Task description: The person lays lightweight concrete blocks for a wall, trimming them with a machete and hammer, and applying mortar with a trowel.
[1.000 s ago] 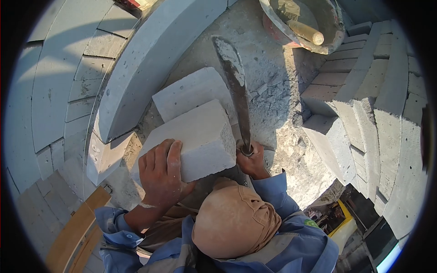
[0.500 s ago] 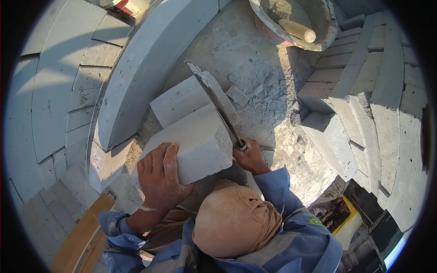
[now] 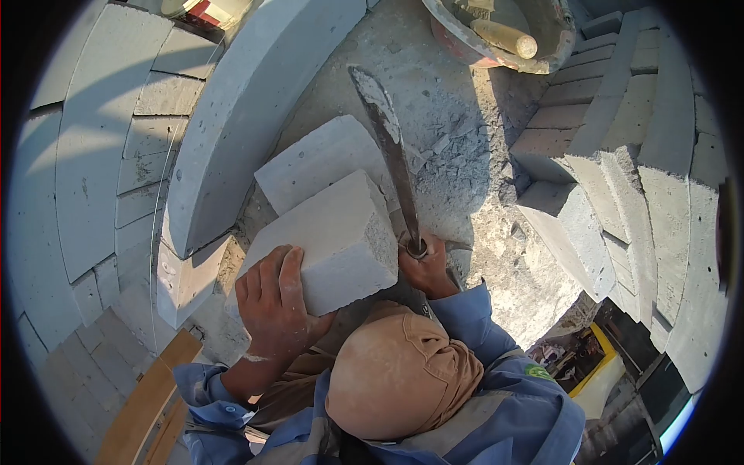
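Worker seen from above. Head covered by a tan cloth wrap (image 3: 403,372), creased at its right side. Blue long-sleeved work shirt (image 3: 496,411) with pale grey bands across the shoulders and a small green-and-yellow patch (image 3: 532,373). Both hands, left hand (image 3: 275,310) and right hand (image 3: 425,267), bare and dusted with pale powder.

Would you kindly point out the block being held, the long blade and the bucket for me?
block (image 3: 325,240), head view, on its pale top face.
long blade (image 3: 387,139), head view, midway along the flat metal.
bucket (image 3: 542,62), head view, on its near rim.
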A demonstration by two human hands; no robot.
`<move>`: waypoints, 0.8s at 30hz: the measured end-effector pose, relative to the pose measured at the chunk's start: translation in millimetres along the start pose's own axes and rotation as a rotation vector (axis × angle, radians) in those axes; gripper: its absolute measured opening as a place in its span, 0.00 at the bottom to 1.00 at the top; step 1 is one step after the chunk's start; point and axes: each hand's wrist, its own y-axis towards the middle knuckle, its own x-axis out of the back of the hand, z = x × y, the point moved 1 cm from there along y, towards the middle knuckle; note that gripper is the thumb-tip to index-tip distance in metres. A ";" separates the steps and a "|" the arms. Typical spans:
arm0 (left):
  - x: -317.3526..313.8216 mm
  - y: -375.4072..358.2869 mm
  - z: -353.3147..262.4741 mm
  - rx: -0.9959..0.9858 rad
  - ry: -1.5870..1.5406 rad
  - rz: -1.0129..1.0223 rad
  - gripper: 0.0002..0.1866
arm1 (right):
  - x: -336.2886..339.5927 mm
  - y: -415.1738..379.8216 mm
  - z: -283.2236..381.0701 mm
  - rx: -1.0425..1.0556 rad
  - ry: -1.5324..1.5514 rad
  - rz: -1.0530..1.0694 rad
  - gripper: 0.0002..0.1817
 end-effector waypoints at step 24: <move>2.1 11.8 10.2 0.011 0.044 0.010 0.48 | -4.8 7.1 -11.2 -0.197 -0.095 0.062 0.08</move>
